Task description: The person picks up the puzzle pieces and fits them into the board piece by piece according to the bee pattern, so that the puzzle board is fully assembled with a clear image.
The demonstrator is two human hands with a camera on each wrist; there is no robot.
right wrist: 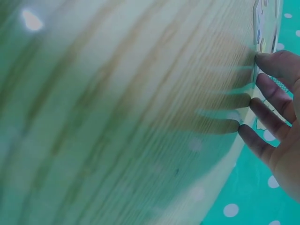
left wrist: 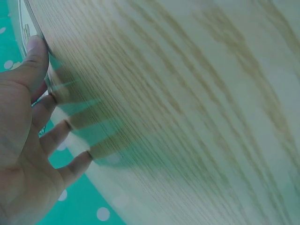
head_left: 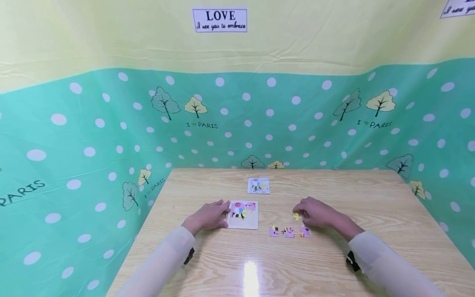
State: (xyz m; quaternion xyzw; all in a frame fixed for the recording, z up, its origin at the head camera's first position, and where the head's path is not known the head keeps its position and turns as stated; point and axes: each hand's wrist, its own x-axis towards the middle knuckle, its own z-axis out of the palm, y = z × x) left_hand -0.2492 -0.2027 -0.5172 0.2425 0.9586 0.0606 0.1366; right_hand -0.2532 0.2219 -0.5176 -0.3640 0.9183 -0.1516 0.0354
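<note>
My left hand [head_left: 211, 215] grips the left side of a square puzzle board [head_left: 249, 223], thumb near its lower corner and fingers near its upper one. The board holds joined pieces with a bee picture along its top; its lower part is bare. To the right, my right hand [head_left: 318, 212] pinches a small yellow puzzle piece [head_left: 296, 216] close to the tabletop. Just in front of that hand lie three loose pink puzzle pieces [head_left: 288, 232] in a row. In the right wrist view, the fingers [right wrist: 262, 140] touch the table and the yellow piece is hardly visible.
Behind the board lies a square picture card [head_left: 258, 186] with a similar bee. Everything rests on a glossy wooden table [head_left: 208, 264]. A green dotted cloth [head_left: 230, 140] hangs around its back and sides.
</note>
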